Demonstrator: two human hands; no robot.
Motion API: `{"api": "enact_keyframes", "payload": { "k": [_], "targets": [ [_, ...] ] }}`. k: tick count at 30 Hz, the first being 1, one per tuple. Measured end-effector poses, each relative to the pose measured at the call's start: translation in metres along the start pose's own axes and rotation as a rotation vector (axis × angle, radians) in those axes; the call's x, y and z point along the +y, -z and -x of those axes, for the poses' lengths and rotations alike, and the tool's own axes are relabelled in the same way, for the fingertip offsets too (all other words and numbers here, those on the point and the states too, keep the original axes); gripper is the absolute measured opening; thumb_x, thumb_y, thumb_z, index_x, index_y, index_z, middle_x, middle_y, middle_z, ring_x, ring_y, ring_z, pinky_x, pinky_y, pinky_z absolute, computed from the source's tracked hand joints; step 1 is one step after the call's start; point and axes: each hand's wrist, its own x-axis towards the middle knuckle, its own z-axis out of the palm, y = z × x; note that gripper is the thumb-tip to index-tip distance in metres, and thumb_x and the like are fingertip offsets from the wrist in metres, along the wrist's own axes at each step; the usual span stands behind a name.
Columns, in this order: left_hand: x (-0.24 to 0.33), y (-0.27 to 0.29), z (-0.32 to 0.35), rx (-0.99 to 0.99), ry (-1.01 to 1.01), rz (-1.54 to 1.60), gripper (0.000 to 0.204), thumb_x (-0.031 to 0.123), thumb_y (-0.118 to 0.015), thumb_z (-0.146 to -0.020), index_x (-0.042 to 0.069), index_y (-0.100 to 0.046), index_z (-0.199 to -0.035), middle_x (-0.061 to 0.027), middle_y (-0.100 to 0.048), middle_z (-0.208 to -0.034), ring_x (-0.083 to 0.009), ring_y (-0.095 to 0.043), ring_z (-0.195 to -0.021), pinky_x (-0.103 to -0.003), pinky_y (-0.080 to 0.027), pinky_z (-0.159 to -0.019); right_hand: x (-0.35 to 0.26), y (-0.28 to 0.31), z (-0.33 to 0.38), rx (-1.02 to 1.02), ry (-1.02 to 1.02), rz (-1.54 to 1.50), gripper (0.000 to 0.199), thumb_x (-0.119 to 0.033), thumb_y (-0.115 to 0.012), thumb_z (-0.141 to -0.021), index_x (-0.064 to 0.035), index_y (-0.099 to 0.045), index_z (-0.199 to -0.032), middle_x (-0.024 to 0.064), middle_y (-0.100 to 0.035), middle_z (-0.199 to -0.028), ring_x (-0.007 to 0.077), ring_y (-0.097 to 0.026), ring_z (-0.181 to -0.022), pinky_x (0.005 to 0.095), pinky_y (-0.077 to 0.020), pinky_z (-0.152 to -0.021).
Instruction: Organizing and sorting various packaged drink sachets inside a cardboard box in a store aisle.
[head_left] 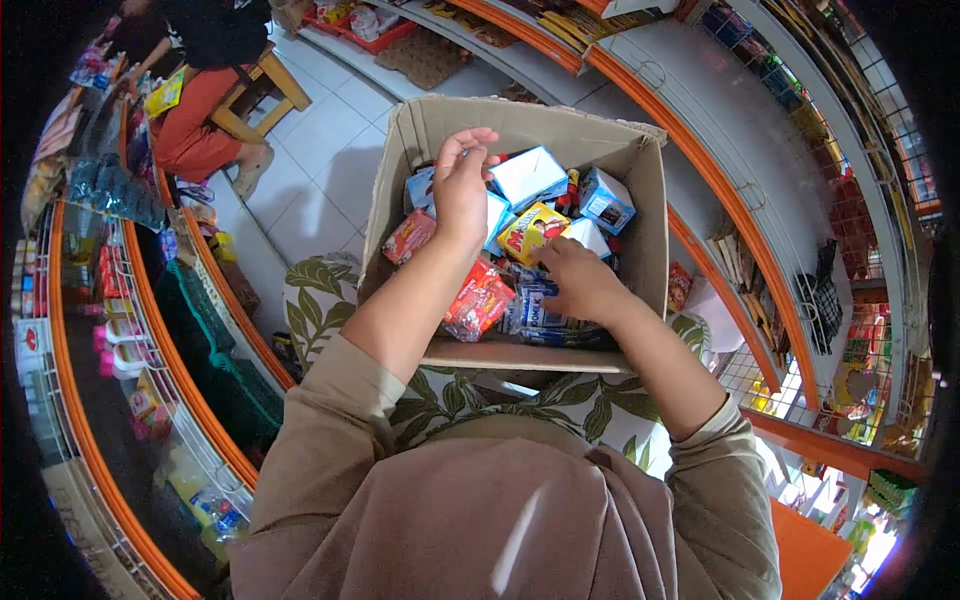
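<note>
A cardboard box (640, 160) stands open in front of me with small packaged goods inside. My left hand (462, 195) hangs over its left part, fingers loosely bent and apart, with nothing visible in them. My right hand (582, 285) reaches into the right part, thumb and fingers spread above blue packets (540, 305) and beside a yellow packet (530, 232). Whether its fingertips touch them I cannot tell. A white-and-blue carton (530, 177) lies near the far wall, another blue carton (606, 200) to its right. Red packets (478, 300) lie below my left wrist.
Orange-edged shelves (690, 125) curve along the right, and racks of goods (130, 340) line the left. At the far left a person in red trousers (195, 125) is beside a wooden stool (262, 95). Leaf-patterned cloth (440, 395) lies under the box.
</note>
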Motion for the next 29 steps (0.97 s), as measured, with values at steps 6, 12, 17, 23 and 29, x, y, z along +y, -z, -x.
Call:
{"api": "enact_keyframes", "payload": {
  "k": [6,12,17,23,29],
  "targets": [
    [0.002,-0.004,-0.001,0.016,-0.008,0.042,0.014,0.004,-0.046,-0.087,0.010,-0.055,-0.097,-0.0028,-0.061,-0.103,-0.0088,-0.053,-0.076,-0.022,-0.041,-0.066,-0.016,-0.010,-0.005,0.090,0.252,-0.064,0.090,-0.021,-0.081,-0.060,-0.0067,-0.033,-0.136,0.0216,-0.044,-0.129,0.0376,-0.045,-0.117,0.0429,-0.0392,-0.097],
    [0.011,-0.002,-0.004,0.047,-0.028,0.000,0.015,0.006,-0.047,-0.087,0.010,-0.055,-0.098,-0.0018,-0.061,-0.102,-0.0087,-0.052,-0.076,-0.023,-0.040,-0.066,-0.028,-0.030,-0.023,0.113,0.185,-0.064,0.089,-0.031,-0.081,-0.061,-0.0044,-0.036,-0.134,0.0222,-0.045,-0.129,0.0374,-0.043,-0.120,0.0439,-0.0343,-0.101],
    [0.012,0.000,-0.007,0.050,-0.045,0.012,0.014,0.007,-0.047,-0.087,0.010,-0.056,-0.098,-0.0008,-0.060,-0.101,-0.0084,-0.052,-0.076,-0.023,-0.040,-0.066,-0.018,-0.030,-0.045,-0.125,0.284,-0.049,0.079,-0.046,-0.079,-0.059,0.0017,-0.053,-0.116,0.0232,-0.050,-0.119,0.0385,-0.046,-0.114,0.0440,-0.0375,-0.097],
    [0.013,-0.001,-0.006,0.038,-0.023,0.026,0.014,0.008,-0.048,-0.086,0.011,-0.055,-0.098,-0.0003,-0.060,-0.101,-0.0081,-0.052,-0.077,-0.023,-0.040,-0.066,-0.008,-0.053,-0.042,0.026,0.451,-0.153,0.075,-0.048,-0.078,-0.059,0.0053,-0.054,-0.105,0.0235,-0.052,-0.111,0.0381,-0.050,-0.106,0.0430,-0.0429,-0.090],
    [0.017,0.004,-0.014,0.064,-0.051,0.028,0.014,0.010,-0.048,-0.087,0.012,-0.055,-0.099,-0.0007,-0.060,-0.103,-0.0089,-0.052,-0.079,-0.024,-0.040,-0.069,-0.004,-0.054,-0.047,-0.138,0.373,-0.298,0.084,-0.051,-0.074,-0.067,0.0069,-0.045,-0.119,0.0250,-0.050,-0.114,0.0397,-0.049,-0.107,0.0413,-0.0421,-0.092]
  ]
}}
